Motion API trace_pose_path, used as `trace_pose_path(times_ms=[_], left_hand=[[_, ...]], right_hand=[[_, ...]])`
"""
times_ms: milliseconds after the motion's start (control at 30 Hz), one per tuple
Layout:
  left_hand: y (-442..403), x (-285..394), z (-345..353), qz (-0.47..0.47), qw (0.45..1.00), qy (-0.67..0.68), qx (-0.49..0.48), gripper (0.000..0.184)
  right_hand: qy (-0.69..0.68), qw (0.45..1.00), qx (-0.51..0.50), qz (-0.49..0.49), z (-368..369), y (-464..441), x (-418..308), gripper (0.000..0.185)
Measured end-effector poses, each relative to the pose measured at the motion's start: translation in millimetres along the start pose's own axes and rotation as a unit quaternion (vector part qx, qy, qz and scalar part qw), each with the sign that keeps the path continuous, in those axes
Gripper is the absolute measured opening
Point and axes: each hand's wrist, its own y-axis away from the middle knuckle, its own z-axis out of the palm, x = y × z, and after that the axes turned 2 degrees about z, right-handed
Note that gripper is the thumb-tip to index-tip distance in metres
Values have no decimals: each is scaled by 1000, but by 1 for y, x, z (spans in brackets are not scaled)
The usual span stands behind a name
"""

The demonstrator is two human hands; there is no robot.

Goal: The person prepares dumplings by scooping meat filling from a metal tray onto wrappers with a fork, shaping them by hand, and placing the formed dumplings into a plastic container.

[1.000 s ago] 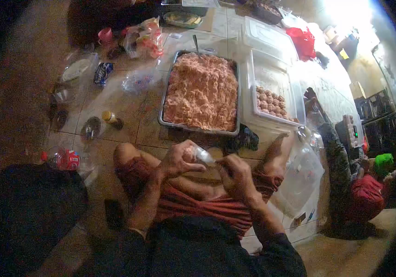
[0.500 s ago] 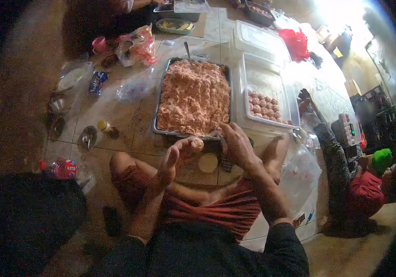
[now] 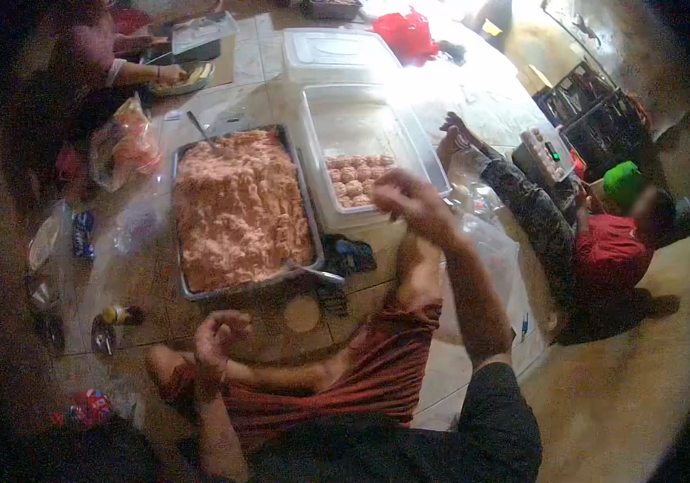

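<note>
My left hand (image 3: 220, 334) is raised over my left leg, below the meat tray, its fingers curled and apart with nothing between them. My right hand (image 3: 405, 197) is over the near right part of a clear plastic box (image 3: 351, 133); its fingers point down and are blurred, and whatever they hold is hidden. Rows of meatballs (image 3: 354, 171) lie in the near half of that box. Left of it, a large metal tray (image 3: 318, 249) holds pink minced meat (image 3: 240, 209). One spoon (image 3: 317, 272) rests on the tray's near right edge, another spoon (image 3: 197, 127) stands at its far side.
A person in red (image 3: 614, 249) sits at right beside a scale (image 3: 552, 151). Another person's hand (image 3: 172, 75) reaches to a dish at top left. Also around are a box lid (image 3: 337, 50), a red bag (image 3: 405, 36) and a small bottle (image 3: 115, 315).
The view has swung right. My right hand has moved from the tray's near edge to the meatball box. A spoon now lies on the tray edge. The meatball seen at my left fingertips is gone from there.
</note>
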Motion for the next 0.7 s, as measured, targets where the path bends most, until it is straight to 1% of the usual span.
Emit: trace_pose_path(times_ms=[33,67,100,133,167,200,267,300,333,367,400,433,467,500,567,600,633,667,700], left_hand=[[11,-12,-15,31,998,13,-45,61],[23,-25,-30,60,994,28,-91,60],[37,-31,-34,-108,991,-57,64,60],[38,-34,-32,-269,929,-140,214,61],[34,-37,-32,-272,929,-136,212,61],[28,-33,-27,-272,935,-94,207,61],[36,-51,-44,-269,939,-52,209,60],[55,-81,-78,-152,976,137,74,43],[60,-86,-87,-83,972,222,10,36],[65,-91,-96,-25,948,312,-64,31],[61,-80,-87,-89,957,276,-17,39],[48,-64,-63,-122,984,105,72,41],[35,-47,-38,-192,966,-89,147,42],[22,-30,-13,-277,911,-228,203,44],[20,-43,-12,-197,945,-174,196,45],[-1,-30,3,-197,955,-162,153,49],[-5,-36,16,-146,967,-150,145,53],[-10,-43,31,-92,977,-136,133,58],[-19,-31,55,-80,979,-137,132,57]], right_hand=[[66,996,5,-66,-26,-17,8,36],[133,990,15,-35,-50,-29,16,28],[269,954,60,-117,-70,-43,37,27],[255,964,58,-40,-85,-52,40,28],[286,955,73,-1,-95,-61,43,30],[302,951,71,2,-106,-74,59,32],[316,947,63,1,-116,-97,77,35],[356,933,52,-6,-115,-105,79,34],[394,918,42,-12,-113,-111,82,33],[390,920,40,-13,-107,-113,78,33],[362,931,42,-10,-96,-112,66,33],[331,943,38,-10,-81,-111,53,32],[336,940,29,-49,-63,-107,40,30],[356,931,1,-83,-50,-112,42,29],[284,945,-90,-136,-4,-88,3,34],[268,946,-111,-147,21,-72,-13,37],[254,946,-131,-155,46,-55,-25,41],[176,959,-211,-69,70,-40,-25,43],[172,947,-258,-80,94,-25,-24,47]])
